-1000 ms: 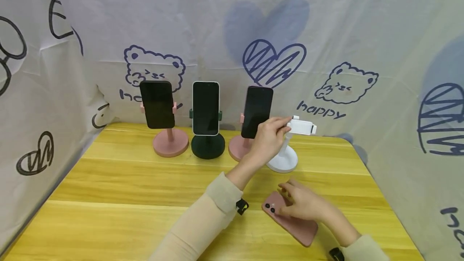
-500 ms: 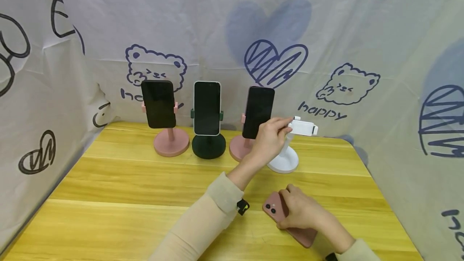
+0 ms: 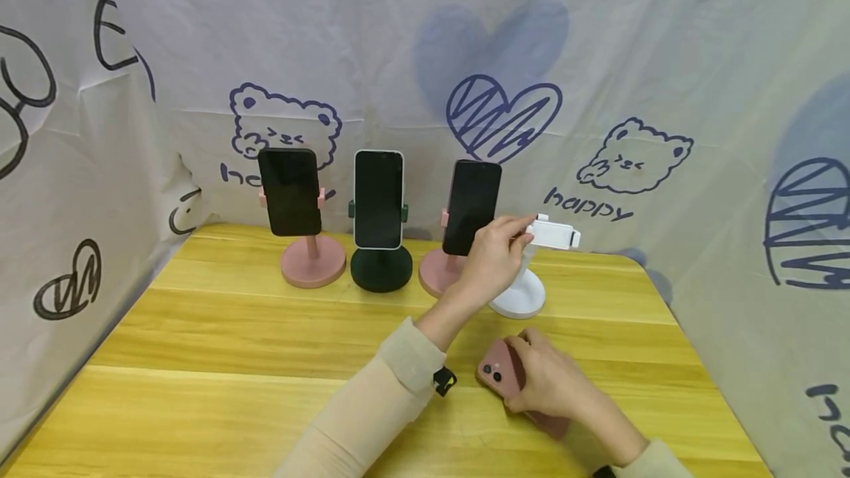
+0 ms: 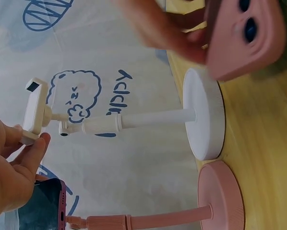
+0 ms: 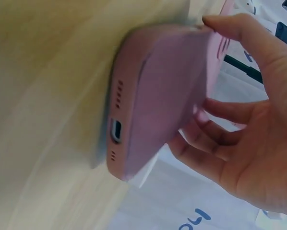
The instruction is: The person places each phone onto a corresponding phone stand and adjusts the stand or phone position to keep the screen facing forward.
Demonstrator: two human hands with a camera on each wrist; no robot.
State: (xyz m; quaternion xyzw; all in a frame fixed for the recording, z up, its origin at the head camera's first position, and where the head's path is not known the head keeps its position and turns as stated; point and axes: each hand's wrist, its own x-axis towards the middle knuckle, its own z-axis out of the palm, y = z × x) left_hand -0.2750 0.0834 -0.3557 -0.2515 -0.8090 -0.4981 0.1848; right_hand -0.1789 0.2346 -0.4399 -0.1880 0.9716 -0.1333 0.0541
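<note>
My left hand (image 3: 493, 255) pinches the left end of the holder on a white phone stand (image 3: 553, 234). In the left wrist view, its thumb and fingers close on the holder's lower clip (image 4: 29, 137), and nothing sits in the holder. My right hand (image 3: 553, 383) grips a pink smartphone (image 3: 499, 369) across its long sides, back and camera lenses facing up. In the right wrist view, the phone's charging-port end (image 5: 115, 130) is close to the wooden table, and the thumb lies along one edge with the fingers on the other.
Left of the white stand, three stands hold upright phones: a pink stand (image 3: 313, 262), a dark green stand (image 3: 381, 269) and another pink stand (image 3: 434, 271). A printed cloth (image 3: 398, 43) hangs behind and beside the wooden table (image 3: 265, 345).
My right hand has gone from touching the phone's back to gripping it by its sides. The phone has shifted slightly up and left. My left hand stays at the holder.
</note>
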